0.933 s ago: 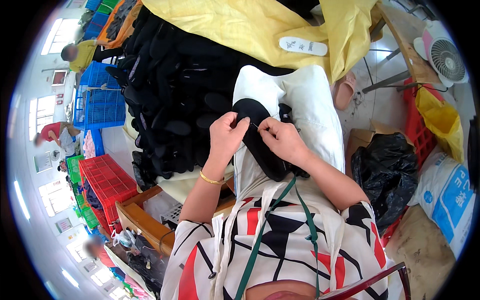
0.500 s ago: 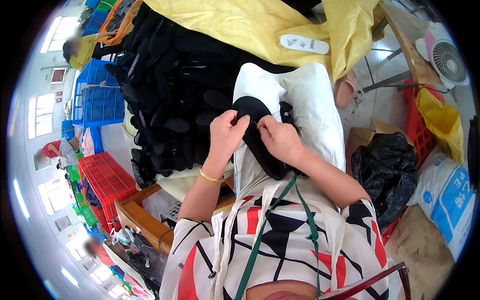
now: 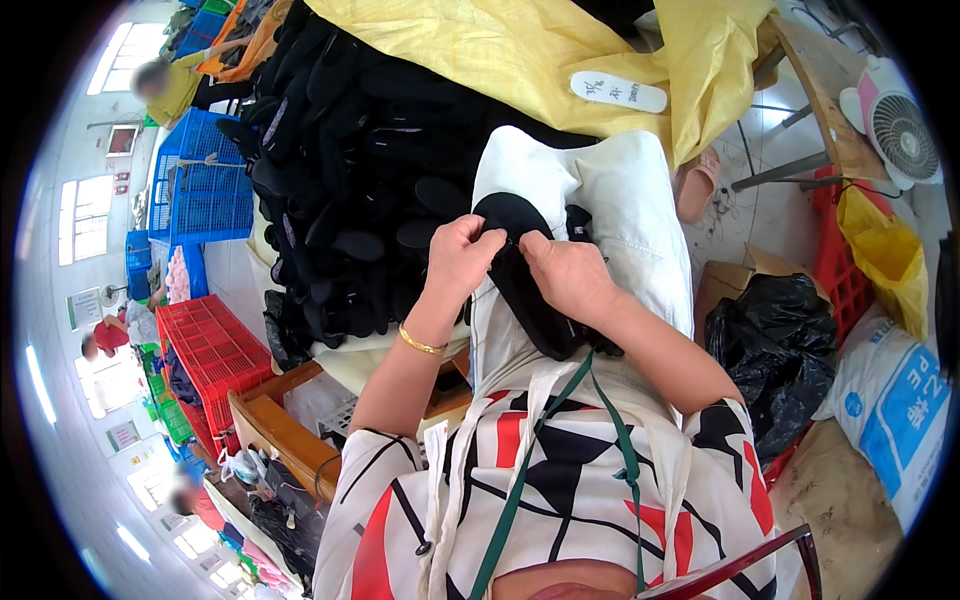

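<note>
A black cloth shoe (image 3: pixel 535 310) lies lengthwise over the white cloth (image 3: pixel 640 220) on my lap, its rounded dark end pointing away from me. My left hand (image 3: pixel 460 258) pinches the shoe's left edge between thumb and fingers. Close beside it, my right hand (image 3: pixel 566 272) is closed on the opposite edge, thumb and forefinger pressed together. Both sets of fingertips meet near the shoe's opening; any small thing between them is too small to make out. Another dark piece (image 3: pixel 578 222) shows partly behind my right hand.
A large heap of black shoes (image 3: pixel 350 170) lies ahead on the left, beside yellow sheeting (image 3: pixel 440 40) bearing a white insole (image 3: pixel 618 92). Blue (image 3: pixel 205 180) and red crates (image 3: pixel 215 345) stand left. A black plastic bag (image 3: pixel 770 340) and a fan (image 3: pixel 895 125) are at right.
The whole view has shifted slightly. Both hands keep their hold on the shoe, and my right hand has turned a little, its fingertips closer to the left thumb.
</note>
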`<state>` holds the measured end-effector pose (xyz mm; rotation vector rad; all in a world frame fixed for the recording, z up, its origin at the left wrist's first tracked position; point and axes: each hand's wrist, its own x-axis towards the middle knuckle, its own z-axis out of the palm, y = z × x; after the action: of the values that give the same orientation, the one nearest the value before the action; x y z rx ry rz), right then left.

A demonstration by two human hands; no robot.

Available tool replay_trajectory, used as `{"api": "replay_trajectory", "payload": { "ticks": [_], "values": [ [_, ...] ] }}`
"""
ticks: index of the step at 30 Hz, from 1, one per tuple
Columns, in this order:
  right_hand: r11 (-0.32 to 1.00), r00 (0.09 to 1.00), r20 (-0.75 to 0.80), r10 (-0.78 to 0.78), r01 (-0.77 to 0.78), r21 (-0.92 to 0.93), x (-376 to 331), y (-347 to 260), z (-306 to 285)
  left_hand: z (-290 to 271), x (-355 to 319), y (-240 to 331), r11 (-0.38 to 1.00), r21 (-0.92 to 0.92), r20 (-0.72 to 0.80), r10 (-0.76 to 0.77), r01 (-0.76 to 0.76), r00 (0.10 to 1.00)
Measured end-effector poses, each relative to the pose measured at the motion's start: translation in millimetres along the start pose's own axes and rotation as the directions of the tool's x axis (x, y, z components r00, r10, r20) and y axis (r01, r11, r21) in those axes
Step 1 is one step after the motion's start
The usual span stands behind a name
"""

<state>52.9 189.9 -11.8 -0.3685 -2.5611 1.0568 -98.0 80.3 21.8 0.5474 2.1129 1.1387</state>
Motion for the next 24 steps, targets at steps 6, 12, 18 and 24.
{"api": "replay_trajectory", "payload": {
  "ticks": [6, 12, 18, 24],
  "values": [
    [0.998, 0.996, 0.069, 0.048, -0.051, 0.037, 2.6, 1.1, -6.4, 0.7, -0.7, 3.5, 0.999, -0.043, 0.014, -0.013, 0.014, 1.000],
    [1.000, 1.000, -0.005, 0.028, -0.028, -0.008, -2.2, -0.6, 9.2, -2.2, 0.2, 6.0, 0.996, -0.070, 0.068, -0.054, 0.059, 0.996],
    [0.996, 0.984, -0.177, -0.021, 0.005, -0.089, -6.6, -1.6, 34.4, -5.7, 0.8, 10.3, 0.977, -0.144, 0.115, -0.140, 0.155, 0.984],
    [0.974, 0.974, -0.096, 0.206, -0.195, 0.114, 0.6, -11.8, 30.4, -2.2, -2.5, 5.8, 0.954, -0.251, 0.128, -0.134, 0.162, 0.983]
  ]
}}
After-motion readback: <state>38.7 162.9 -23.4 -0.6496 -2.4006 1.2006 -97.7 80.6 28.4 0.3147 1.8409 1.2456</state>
